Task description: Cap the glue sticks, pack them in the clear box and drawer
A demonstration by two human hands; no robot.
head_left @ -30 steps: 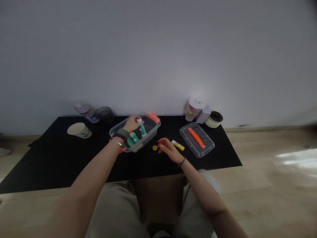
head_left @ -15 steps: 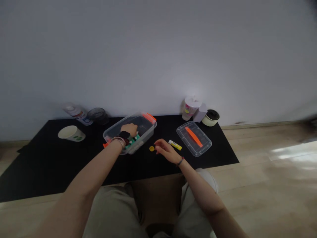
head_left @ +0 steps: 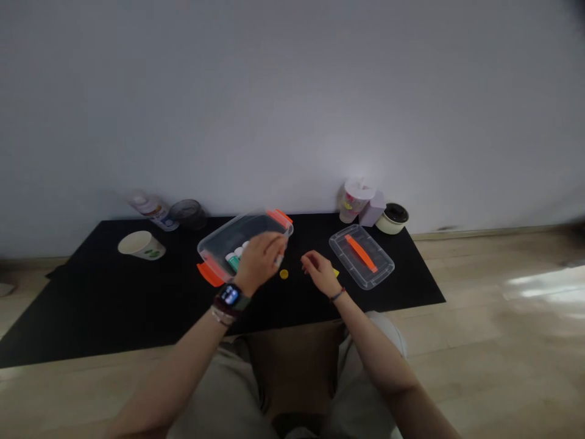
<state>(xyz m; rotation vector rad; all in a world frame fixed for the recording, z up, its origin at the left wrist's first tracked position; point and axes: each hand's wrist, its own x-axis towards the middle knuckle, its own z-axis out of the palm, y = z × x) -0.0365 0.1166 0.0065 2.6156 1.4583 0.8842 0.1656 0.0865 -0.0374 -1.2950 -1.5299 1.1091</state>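
My left hand [head_left: 261,261] is over the near right side of a clear plastic box [head_left: 219,239], its fingers closed round a small whitish thing that I cannot make out. Inside the box lie several green-and-white sticks [head_left: 233,261]. A round yellow cap [head_left: 284,274] rests on the black table between my hands. Right of it, my right hand [head_left: 321,273] hovers with loosely curved fingers and nothing visible in them. It covers most of a yellow glue stick [head_left: 336,272], of which only one end shows.
To the right lies a clear lid [head_left: 380,260] with an orange handle. A lidded cup [head_left: 355,200], a pale box [head_left: 372,208] and a small pot [head_left: 392,218] stand behind it. At left are a paper cup [head_left: 141,245], a dark bowl [head_left: 188,214] and a bottle [head_left: 155,211].
My left hand has come out of the box toward the right, with a small whitish thing in its fingers. My right hand has shifted right, over the yellow glue stick.
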